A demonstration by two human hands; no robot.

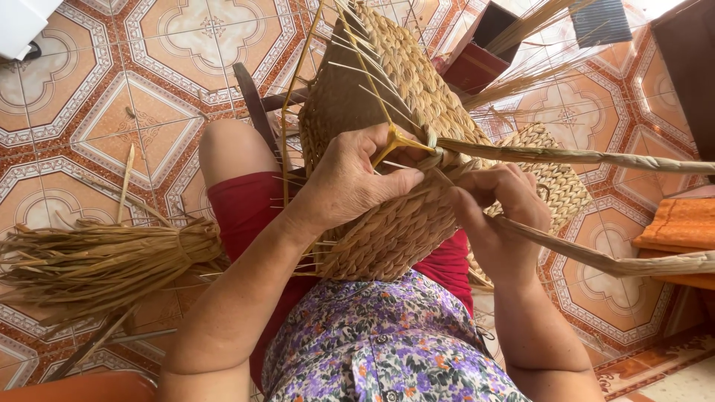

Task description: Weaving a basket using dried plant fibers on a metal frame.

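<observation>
Two hands weaving a straw basket over a patterned tile floor.

The floor (141,112) under both hands is glazed tile, orange and white with ornate medallions. Out beyond the left hand (350,182) a bundle of dry tan straw (97,260) lies on the tiles; beyond the right hand (495,223) sit an orange folded cloth (681,223) and a second small woven straw piece (555,179). Above the hands, a dark red box (477,67) stands open, its contents not clear. The half-made basket of plaited tan straw (387,97) rests on the lap, on red shorts (246,205), directly beneath both hands, its unfinished stakes sticking upward. The left hand presses flat on the basket wall, pinching a yellow strand (395,141). The right hand is closed around a thick twisted straw strand (596,257) that runs away past it.
</observation>
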